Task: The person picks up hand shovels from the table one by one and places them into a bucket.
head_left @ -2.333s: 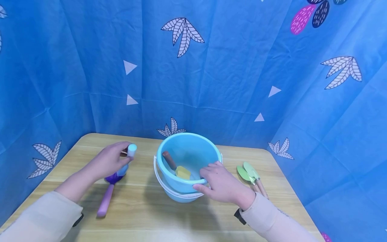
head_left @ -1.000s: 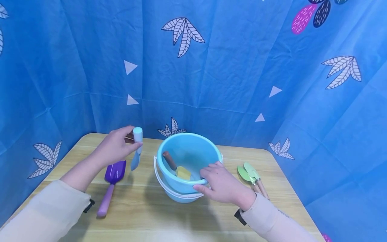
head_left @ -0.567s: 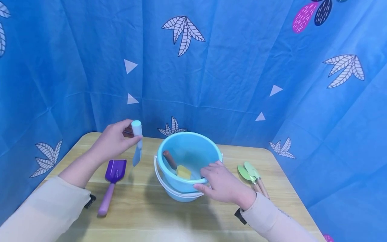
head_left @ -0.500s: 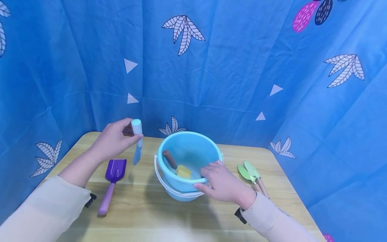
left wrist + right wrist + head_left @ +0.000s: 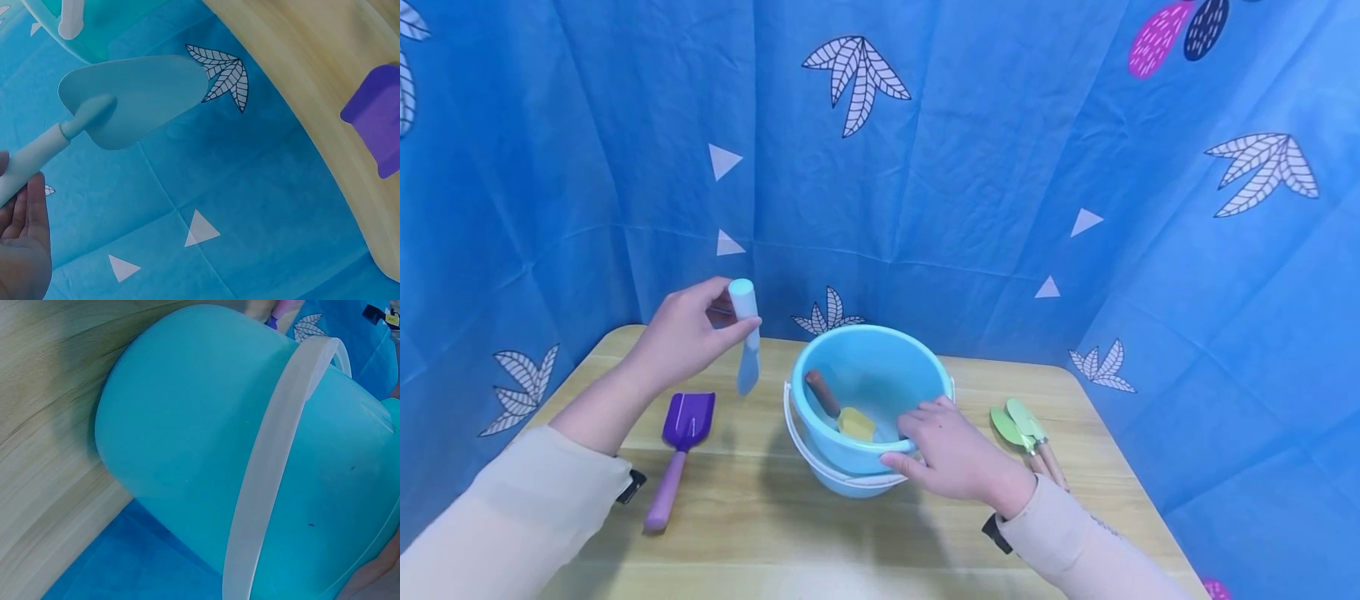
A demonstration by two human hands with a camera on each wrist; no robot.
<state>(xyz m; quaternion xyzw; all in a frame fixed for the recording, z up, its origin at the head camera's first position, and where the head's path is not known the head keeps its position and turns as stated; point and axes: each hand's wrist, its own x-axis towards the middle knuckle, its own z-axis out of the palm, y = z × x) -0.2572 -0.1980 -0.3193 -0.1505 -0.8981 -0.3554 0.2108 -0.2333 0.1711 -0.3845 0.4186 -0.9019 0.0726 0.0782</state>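
My left hand [image 5: 681,337] pinches a light blue trowel [image 5: 748,371] by its pale handle, blade pointing down, above the table and left of the bucket. In the left wrist view the whole trowel blade [image 5: 134,94] shows, with the fingers curled at the handle. My right hand [image 5: 951,454] grips the near right rim of a light blue bucket [image 5: 838,454], thumb outside and fingers over the rim; the fingertips are hidden. Inside the bucket lies a yellow-bladed tool [image 5: 855,425] with a brown handle. The right wrist view shows the bucket's side and its white bail handle [image 5: 269,462].
A purple shovel [image 5: 688,421] lies on the wooden table [image 5: 760,542] at the left. Two green trowels [image 5: 1026,423] with wooden handles lie together right of the bucket. A blue patterned cloth [image 5: 887,192] hangs around the back and sides.
My left hand has raised the light blue trowel from over the purple shovel, up and slightly to the right. My right hand keeps its hold on the bucket rim.
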